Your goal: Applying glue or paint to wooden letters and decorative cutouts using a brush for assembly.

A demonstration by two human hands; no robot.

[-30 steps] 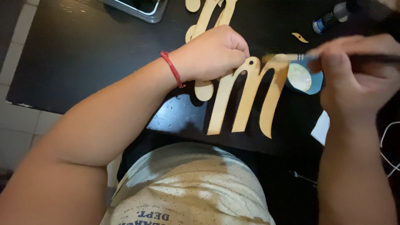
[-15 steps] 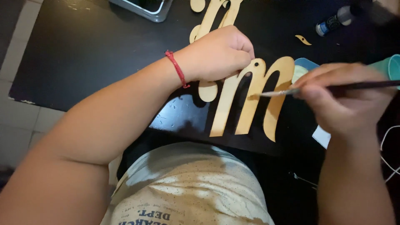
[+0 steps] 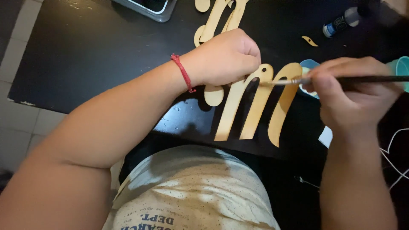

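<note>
Wooden cutout letters (image 3: 255, 106) lie just left of the right hand (image 3: 349, 96), whose closed fingers pinch a brush (image 3: 341, 79) lying sideways, tip leftward on the wood, left hand (image 3: 226, 57) fisted atop.

The scene is dim, and a pale glare patch shines on the black table (image 3: 183, 117). The right hand (image 3: 353, 96) is slightly motion-blurred; corners darken.

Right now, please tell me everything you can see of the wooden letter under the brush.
The letter is a flat, pale cutout, seemingly thin unpainted wood, in curly script with three legs and a small round hole at its top. It lies flat on the black table. The left hand presses its upper left; the brush, held in the right hand, touches its top arch.
</note>
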